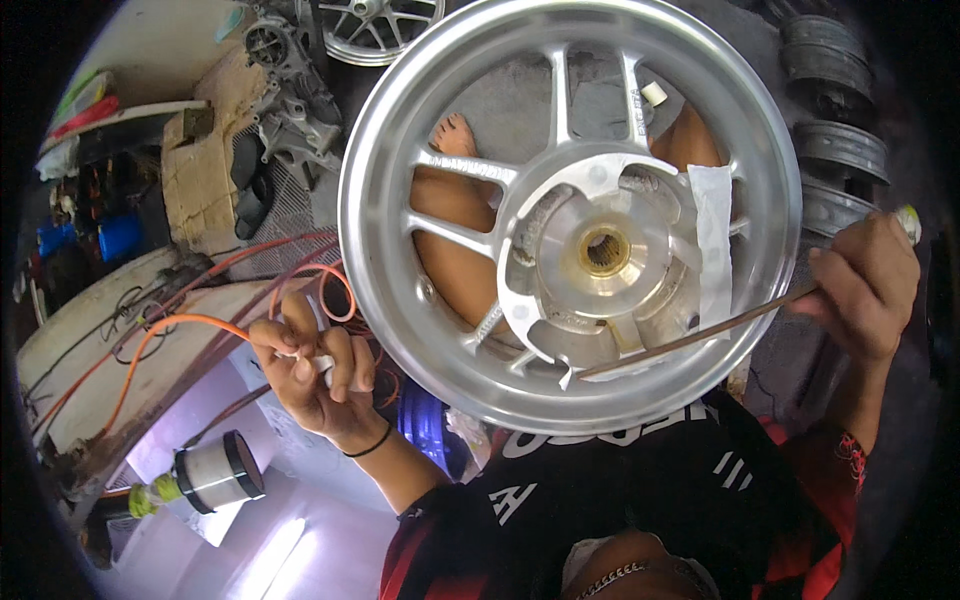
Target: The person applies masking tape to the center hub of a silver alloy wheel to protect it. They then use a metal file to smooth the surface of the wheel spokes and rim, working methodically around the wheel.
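A large silver spoked wheel point(375, 330) fills the middle, resting over my legs with its hub facing up. White masking point(517, 310) surrounds part of the hub, and a loose white strip point(712, 225) lies across its right side. My right hand point(865, 285) is wrapped round the end of a long, thin, brownish file-like tool point(700, 332). The tool slants over the wheel, its tip by a small white flap at the hub's lower edge; contact is unclear. Left of the wheel, my left hand point(318, 375) is raised, its curled fingers pinching a small white scrap point(323, 366).
An orange hose point(190, 319) runs behind my left hand. Metal castings point(295, 115) and a dark slipper point(252, 185) lie at upper left. Several wheels point(840, 150) are stacked at right; another wheel point(375, 45) lies beyond. A white-and-black cylinder point(218, 473) is at lower left.
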The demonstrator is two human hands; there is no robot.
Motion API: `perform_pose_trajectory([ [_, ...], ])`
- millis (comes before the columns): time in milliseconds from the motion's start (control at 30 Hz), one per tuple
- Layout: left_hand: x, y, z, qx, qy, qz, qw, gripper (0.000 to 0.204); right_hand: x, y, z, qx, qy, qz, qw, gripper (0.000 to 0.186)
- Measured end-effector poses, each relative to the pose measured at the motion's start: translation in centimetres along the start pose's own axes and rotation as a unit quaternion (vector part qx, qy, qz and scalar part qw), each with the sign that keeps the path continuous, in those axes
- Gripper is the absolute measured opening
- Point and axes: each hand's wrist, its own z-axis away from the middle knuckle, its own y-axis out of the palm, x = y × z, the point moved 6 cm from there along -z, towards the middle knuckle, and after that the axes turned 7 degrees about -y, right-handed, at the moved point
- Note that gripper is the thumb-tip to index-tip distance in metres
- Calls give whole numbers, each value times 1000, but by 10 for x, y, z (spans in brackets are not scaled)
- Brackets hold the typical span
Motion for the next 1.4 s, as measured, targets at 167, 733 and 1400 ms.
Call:
perform_pose_trajectory([
  [167,-1,-13,13,-46,19,9,999,28,22,4,-47,18,-139,52,989,37],
  [733,-13,-38,29,-39,73,48,995,31,54,-3,-83,16,-211,103,972,37],
  [1400,31,-6,-58,-58,-40,-265,962,32,120,30,8,111,391,-252,878,62],
])
